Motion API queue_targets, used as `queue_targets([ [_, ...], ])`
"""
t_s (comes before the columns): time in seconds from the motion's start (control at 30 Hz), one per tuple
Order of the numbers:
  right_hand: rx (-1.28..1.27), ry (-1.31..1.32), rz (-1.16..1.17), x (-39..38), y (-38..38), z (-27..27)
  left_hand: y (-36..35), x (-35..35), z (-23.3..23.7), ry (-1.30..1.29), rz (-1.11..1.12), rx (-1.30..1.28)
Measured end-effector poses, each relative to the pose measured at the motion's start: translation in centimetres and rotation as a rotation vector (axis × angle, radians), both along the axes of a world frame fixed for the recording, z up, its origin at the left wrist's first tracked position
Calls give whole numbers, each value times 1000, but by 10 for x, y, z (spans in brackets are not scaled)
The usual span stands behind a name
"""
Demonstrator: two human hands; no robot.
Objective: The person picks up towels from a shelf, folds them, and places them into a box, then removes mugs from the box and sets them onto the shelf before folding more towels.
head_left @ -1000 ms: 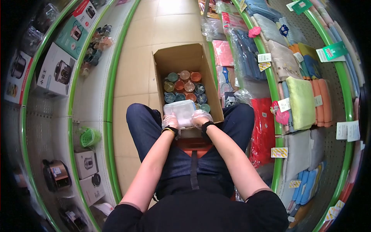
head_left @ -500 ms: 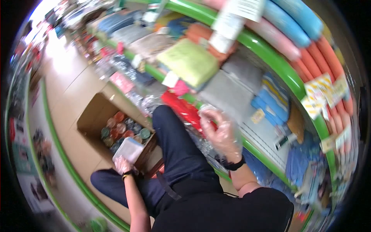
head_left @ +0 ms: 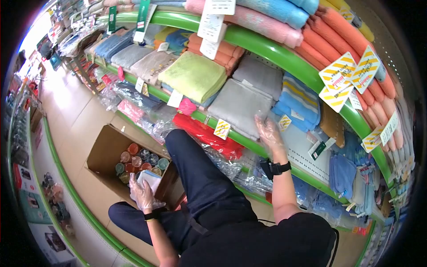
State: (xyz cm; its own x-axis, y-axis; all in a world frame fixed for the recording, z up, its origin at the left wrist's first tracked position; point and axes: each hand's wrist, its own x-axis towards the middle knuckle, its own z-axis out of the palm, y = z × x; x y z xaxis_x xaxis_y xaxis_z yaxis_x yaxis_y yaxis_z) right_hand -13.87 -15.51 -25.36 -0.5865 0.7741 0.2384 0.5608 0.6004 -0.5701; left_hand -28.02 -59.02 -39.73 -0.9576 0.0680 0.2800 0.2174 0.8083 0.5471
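Observation:
My left hand, in a clear plastic glove, grips the edge of a folded white and light-blue cloth over the near side of an open cardboard box. Jars or cups with coloured lids fill the part of the box I can see. My right hand, gloved too, has its fingers spread and empty at the right edge of a folded grey towel stack on the green-edged shelf. Just beyond its fingertips are blue striped towels.
A lime-green towel and a red plastic-wrapped item are left of my right hand. Rolled orange towels line the upper shelf. My bent legs lie between box and shelf. Another shelf edge curves along the left.
My right hand has moved right, its curled fingers now spread at the grey towels. The left hand and cloth have shifted slightly. The view has turned, showing more of the upper shelf.

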Motion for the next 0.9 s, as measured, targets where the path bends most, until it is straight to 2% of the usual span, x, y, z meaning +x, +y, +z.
queue_targets([
  [0.03, -82, 2, 1, -4, 2, 2, 7, -1, 17, -101, 20, 107],
  [0.07, -94, -55, -23, -6, 1, 8, 20, 1, 38, -212, 48, 337],
  [0.13, -44, 50, 31, -8, -5, 12, 50, 2, 85, -347, -134, 552],
  [0.17, 7, 156, 67, -8, -6, 11, 70, -1, 82, -335, -250, 773],
  [0.23, -9, 120, 14, -10, -4, 4, 121, 3, 117, -360, -465, 816],
  [0.27, -29, 133, 9, -11, -7, 6, 143, 9, 153, -324, -604, 651],
  [0.33, -46, 148, 8, -11, -7, 3, 190, 7, 167, -327, -809, 712],
  [0.37, -53, 190, 3, -10, -4, -5, 210, 2, 163, -401, -822, 627],
  [0.43, -55, 237, 1, -4, -3, -9, 251, -2, 131, -472, -762, 896],
  [0.47, -63, 228, 7, -2, -5, -8, 261, 1, 134, -461, -767, 899],
  [0.53, -86, 290, 14, -2, -9, -5, 275, 5, 136, -610, -531, 1194],
  [0.57, -89, 290, 10, -3, -9, -9, 279, 5, 124, -613, -532, 1190],
  [0.63, -115, 362, 13, -1, -6, -17, 294, 0, 90, -558, -649, 1343],
  [0.67, -115, 361, 4, -2, -6, -17, 300, -2, 89, -575, -745, 1438],
  [0.7, -147, 388, 5, -2, -6, -17, 300, -1, 110, -585, -748, 1436],
  [0.77, -179, 412, 7, -2, -5, -23, 298, 1, 154, -1065, -640, 1516],
  [0.8, -194, 498, 31, -3, -1, -31, 303, 2, 163, -706, -655, 1068],
  [0.83, -208, 584, 55, -3, 2, -37, 306, -2, 161, -707, -656, 1069],
  [0.9, -209, 553, 37, -1, -2, -31, 311, -11, 165, -218, -701, 378],
])
